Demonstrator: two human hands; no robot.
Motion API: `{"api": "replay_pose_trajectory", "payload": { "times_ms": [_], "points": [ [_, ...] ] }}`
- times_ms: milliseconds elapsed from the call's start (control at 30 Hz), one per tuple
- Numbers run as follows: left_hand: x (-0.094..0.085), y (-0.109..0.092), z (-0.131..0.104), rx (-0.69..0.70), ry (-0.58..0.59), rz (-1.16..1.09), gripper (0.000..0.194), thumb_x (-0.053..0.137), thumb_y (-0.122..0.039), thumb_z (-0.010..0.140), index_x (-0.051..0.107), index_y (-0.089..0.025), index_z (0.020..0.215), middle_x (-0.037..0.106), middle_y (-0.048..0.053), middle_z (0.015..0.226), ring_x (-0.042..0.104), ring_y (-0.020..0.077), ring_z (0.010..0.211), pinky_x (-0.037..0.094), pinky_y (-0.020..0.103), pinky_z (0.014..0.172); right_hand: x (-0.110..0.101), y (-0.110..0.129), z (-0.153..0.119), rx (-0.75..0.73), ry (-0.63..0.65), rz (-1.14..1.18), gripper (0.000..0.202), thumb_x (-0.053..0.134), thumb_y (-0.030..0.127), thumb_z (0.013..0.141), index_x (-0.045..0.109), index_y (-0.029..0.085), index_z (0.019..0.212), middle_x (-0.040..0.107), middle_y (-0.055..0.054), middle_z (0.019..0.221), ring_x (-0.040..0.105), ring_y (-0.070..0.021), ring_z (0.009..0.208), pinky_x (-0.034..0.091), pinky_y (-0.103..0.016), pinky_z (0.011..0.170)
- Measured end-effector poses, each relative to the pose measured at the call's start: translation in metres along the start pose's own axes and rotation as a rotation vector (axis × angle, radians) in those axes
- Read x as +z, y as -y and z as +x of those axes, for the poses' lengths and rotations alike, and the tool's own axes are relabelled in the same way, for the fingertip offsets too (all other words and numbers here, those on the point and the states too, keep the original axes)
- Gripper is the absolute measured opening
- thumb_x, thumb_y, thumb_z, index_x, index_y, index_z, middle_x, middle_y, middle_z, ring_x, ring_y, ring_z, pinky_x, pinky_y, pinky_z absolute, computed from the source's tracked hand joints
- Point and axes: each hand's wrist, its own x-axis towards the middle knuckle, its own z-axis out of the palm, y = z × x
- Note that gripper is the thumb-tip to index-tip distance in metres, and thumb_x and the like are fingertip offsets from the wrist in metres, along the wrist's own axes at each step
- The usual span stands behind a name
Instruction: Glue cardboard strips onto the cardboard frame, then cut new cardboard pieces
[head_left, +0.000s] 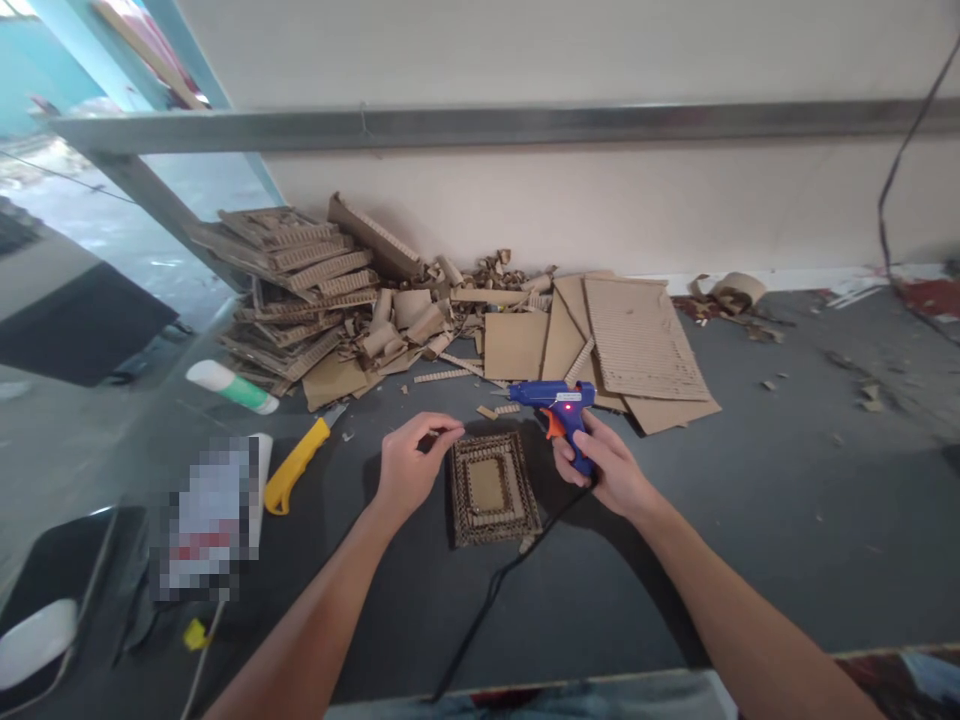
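My right hand [611, 470] is wrapped round the handle of a blue hot glue gun [551, 393] with an orange trigger and a lit red light. Its nozzle points left, above the table. A layered rectangle of corrugated cardboard strips [495, 530] lies flat below, between my hands. At its far left corner is my left hand [412, 460], thumb and fingertips pinched together; whether anything is between them I cannot make out. Short cardboard strips [499, 411] lie just beyond the rectangle. The gun's black cord [499, 580] runs toward the table's near edge.
Stacked cardboard pieces [300, 260] stand back left, beside scraps and rolled bits [397, 320]. Flat cardboard sheets [645, 340] lie back right. To the left are a yellow box cutter [296, 468], a green and white tube [232, 387] and a blurred-out object [210, 520]. A metal rail [480, 125] crosses behind.
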Motion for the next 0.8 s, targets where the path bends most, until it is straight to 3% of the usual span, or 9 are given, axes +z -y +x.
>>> {"api": "replay_pose_trajectory", "payload": {
  "times_ms": [200,300,467,600,800],
  "points": [
    [0.004,0.001,-0.005,0.03,0.042,0.023,0.016,0.064,-0.032,0.091,0.074,-0.022,0.084,0.078,0.002,0.086,0.072,0.0158,0.08,0.057,0.026,0.078,0.006,-0.004,-0.003,-0.057,-0.162,-0.216,0.04,0.077,0.05,0.078,0.048,0.023,0.088,0.04,0.012,0.05,0.036,-0.0068,0.039,0.029,-0.022,0.042],
    [0.004,0.0,-0.006,0.076,0.027,0.046,0.015,0.064,-0.03,0.092,0.075,-0.022,0.085,0.078,0.002,0.087,0.073,0.0155,0.081,0.057,0.026,0.08,0.008,-0.001,-0.006,-0.021,-0.272,-0.393,0.045,0.082,0.051,0.071,0.048,0.023,0.079,0.044,0.01,0.048,0.041,-0.0085,0.04,0.033,-0.024,0.042],
    [0.001,-0.005,-0.007,0.122,0.011,0.071,0.015,0.062,-0.025,0.093,0.075,-0.021,0.088,0.079,0.002,0.09,0.073,0.0149,0.083,0.057,0.025,0.082,0.004,0.002,-0.011,-0.04,-0.415,-0.678,0.042,0.077,0.054,0.074,0.049,0.023,0.07,0.048,0.006,0.051,0.047,-0.0113,0.044,0.039,-0.026,0.046],
    [0.001,-0.007,-0.01,0.164,0.044,0.04,0.015,0.061,-0.02,0.093,0.075,-0.021,0.087,0.079,0.001,0.09,0.074,0.0156,0.089,0.058,0.025,0.084,0.001,0.002,-0.015,-0.112,-0.395,-0.79,0.036,0.071,0.051,0.08,0.05,0.023,0.073,0.047,0.005,0.051,0.047,-0.0121,0.044,0.038,-0.026,0.044],
    [0.003,-0.006,-0.01,0.164,-0.014,0.018,0.007,0.068,-0.019,0.089,0.074,-0.021,0.087,0.078,-0.001,0.087,0.073,0.0118,0.077,0.058,0.021,0.073,0.003,0.006,-0.018,-0.164,-0.324,-0.85,0.033,0.069,0.047,0.082,0.05,0.023,0.073,0.054,0.003,0.053,0.049,-0.0118,0.044,0.04,-0.026,0.046]
  ]
}}
